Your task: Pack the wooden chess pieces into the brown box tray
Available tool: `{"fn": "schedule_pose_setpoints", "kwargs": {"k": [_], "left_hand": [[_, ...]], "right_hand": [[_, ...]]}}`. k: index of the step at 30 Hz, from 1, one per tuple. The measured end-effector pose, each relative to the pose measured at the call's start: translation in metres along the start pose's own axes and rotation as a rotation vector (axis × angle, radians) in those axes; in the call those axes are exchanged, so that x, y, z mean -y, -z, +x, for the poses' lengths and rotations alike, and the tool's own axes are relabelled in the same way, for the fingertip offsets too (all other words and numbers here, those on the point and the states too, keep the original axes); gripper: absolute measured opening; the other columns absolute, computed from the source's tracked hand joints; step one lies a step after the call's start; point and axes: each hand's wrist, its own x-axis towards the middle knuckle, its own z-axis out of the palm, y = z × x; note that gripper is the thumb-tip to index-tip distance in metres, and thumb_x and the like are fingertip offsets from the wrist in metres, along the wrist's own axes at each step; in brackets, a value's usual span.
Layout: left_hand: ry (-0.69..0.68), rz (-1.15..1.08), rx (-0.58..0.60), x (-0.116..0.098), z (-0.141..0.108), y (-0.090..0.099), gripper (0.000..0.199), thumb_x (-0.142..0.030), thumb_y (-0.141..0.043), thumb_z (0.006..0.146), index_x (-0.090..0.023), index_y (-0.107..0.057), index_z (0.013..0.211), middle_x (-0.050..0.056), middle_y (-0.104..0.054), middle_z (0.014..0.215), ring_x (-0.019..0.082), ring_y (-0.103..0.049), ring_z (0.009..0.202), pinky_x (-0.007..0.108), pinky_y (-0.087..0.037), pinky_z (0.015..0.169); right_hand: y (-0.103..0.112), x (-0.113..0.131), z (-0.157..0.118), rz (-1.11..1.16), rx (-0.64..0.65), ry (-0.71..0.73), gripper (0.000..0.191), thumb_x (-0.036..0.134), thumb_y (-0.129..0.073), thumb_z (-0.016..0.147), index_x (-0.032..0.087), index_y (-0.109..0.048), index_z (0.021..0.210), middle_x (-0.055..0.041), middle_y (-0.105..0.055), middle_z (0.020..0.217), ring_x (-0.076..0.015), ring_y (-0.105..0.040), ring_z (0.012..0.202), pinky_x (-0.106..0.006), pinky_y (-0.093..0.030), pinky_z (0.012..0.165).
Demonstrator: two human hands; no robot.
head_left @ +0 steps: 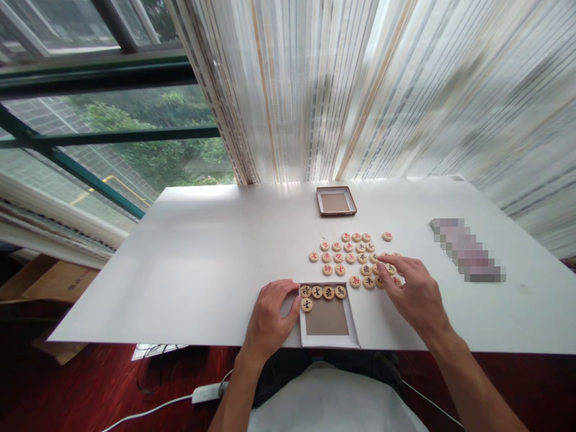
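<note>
A shallow box lies at the table's near edge. Along its far side runs a row of xiangqi pieces with black characters, and one more black piece sits below the row's left end. My left hand grips the box's left rim near the far corner, thumb and fingers curled around it. Beyond the box, loose pieces with red characters and black characters lie face up. Over their right side reaches my right hand, fingers apart, fingertips at the black pieces; it partly hides several.
The white table carries a second shallow box part toward the back. A blurred-out flat object lies at the right. Striped curtains hang behind the table. A power strip is on the floor.
</note>
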Motion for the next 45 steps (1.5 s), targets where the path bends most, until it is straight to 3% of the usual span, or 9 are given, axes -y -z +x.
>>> {"fn": "schedule_pose_setpoints", "kwargs": {"k": [8, 21, 28, 35, 45], "left_hand": [[0.001, 0.006, 0.004, -0.001, 0.001, 0.001, 0.022, -0.022, -0.059, 0.094, -0.026, -0.063, 0.116, 0.004, -0.069, 0.116, 0.022, -0.062, 0.114, 0.042, -0.049, 0.102], [-0.002, 0.013, -0.002, 0.000, 0.001, 0.000, 0.021, -0.023, -0.059, 0.094, -0.025, -0.063, 0.115, 0.005, -0.069, 0.115, 0.023, -0.062, 0.114, 0.043, -0.050, 0.101], [-0.005, 0.011, -0.015, 0.000, 0.001, 0.000, 0.021, -0.023, -0.059, 0.094, -0.025, -0.064, 0.114, 0.006, -0.070, 0.114, 0.024, -0.063, 0.113, 0.043, -0.051, 0.100], [-0.009, 0.011, -0.020, 0.001, 0.000, -0.001, 0.021, -0.023, -0.060, 0.093, -0.025, -0.064, 0.114, 0.005, -0.069, 0.114, 0.023, -0.063, 0.112, 0.043, -0.051, 0.101], [-0.002, -0.004, -0.009, 0.001, 0.000, -0.001, 0.021, -0.024, -0.058, 0.095, -0.025, -0.063, 0.115, 0.006, -0.069, 0.115, 0.024, -0.062, 0.113, 0.045, -0.050, 0.101]], "right_hand": [[0.003, -0.011, -0.002, -0.009, -0.016, -0.022, 0.021, 0.030, -0.058, 0.094, 0.022, -0.071, 0.108, -0.0082, -0.073, 0.106, -0.0282, -0.065, 0.098, -0.045, -0.054, 0.089], [0.008, -0.015, 0.006, -0.002, 0.024, -0.026, 0.020, 0.032, -0.059, 0.094, 0.024, -0.072, 0.107, -0.0063, -0.074, 0.104, -0.0287, -0.064, 0.102, -0.044, -0.053, 0.090], [0.009, -0.025, -0.004, 0.064, 0.160, 0.105, 0.023, 0.031, -0.058, 0.096, 0.025, -0.069, 0.114, -0.0056, -0.073, 0.110, -0.0278, -0.062, 0.109, -0.045, -0.053, 0.094], [0.014, -0.034, -0.017, 0.079, 0.150, 0.175, 0.025, 0.026, -0.058, 0.095, 0.025, -0.068, 0.118, -0.0059, -0.073, 0.111, -0.0274, -0.061, 0.109, -0.046, -0.052, 0.096], [0.006, -0.014, -0.036, -0.010, 0.201, 0.321, 0.036, 0.020, -0.057, 0.095, 0.027, -0.062, 0.130, -0.0041, -0.069, 0.128, -0.0290, -0.056, 0.126, -0.049, -0.045, 0.103]]}}
